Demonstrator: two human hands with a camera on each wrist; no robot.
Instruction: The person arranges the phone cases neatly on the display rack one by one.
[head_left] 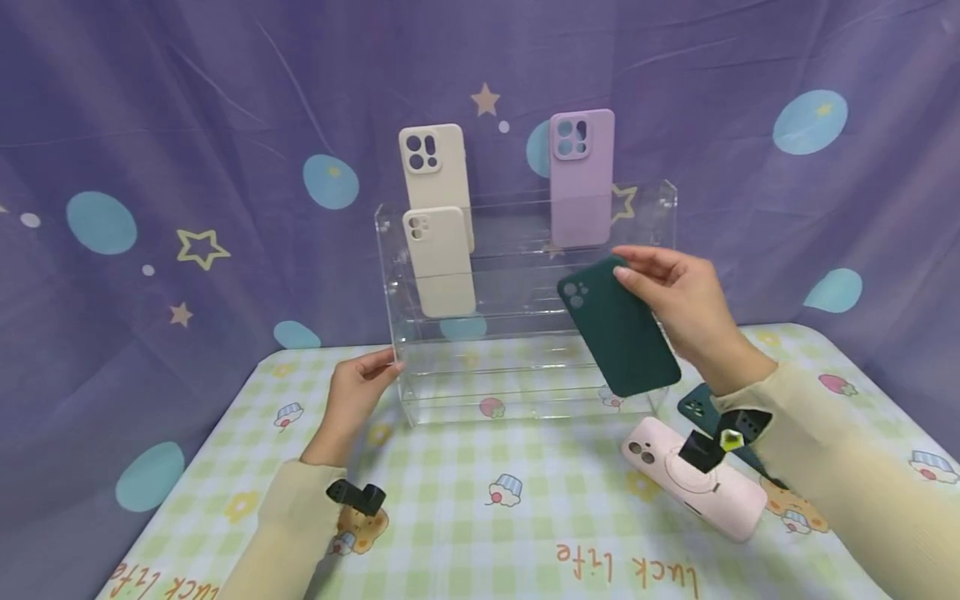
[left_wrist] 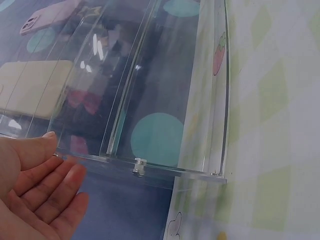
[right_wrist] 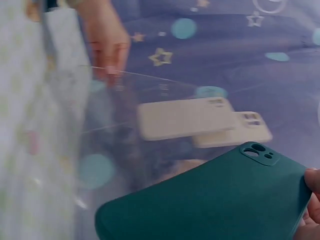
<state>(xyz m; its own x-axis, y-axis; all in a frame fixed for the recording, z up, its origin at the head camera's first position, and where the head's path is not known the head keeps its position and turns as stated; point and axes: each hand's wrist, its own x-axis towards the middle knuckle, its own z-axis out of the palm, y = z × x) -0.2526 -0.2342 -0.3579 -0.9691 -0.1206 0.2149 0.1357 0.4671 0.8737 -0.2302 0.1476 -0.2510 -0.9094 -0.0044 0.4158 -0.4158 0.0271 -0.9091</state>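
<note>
I am holding a dark green silicone phone case (head_left: 618, 327) tilted in the air, just in front of the clear acrylic tiered display stand (head_left: 525, 250); my right hand (head_left: 686, 312) is pinching its upper edge with curled fingers. Judging by the stand, three cases are already shelved: two cream ones (head_left: 438, 258) and a lilac one (head_left: 581, 175). A pink case (head_left: 693, 475) and another dark one (head_left: 701, 408) are lying on the checked worktop (head_left: 480, 500). My left hand (head_left: 360, 392), fingers relaxed, is touching the stand's side.

My left hand (head_left: 358, 392) touches the rack's (head_left: 525, 367) left edge; my right hand (head_left: 686, 308) holds a case (head_left: 618, 327) before its right side, two more cases (head_left: 693, 479) on the table (head_left: 480, 517) near right.
</note>
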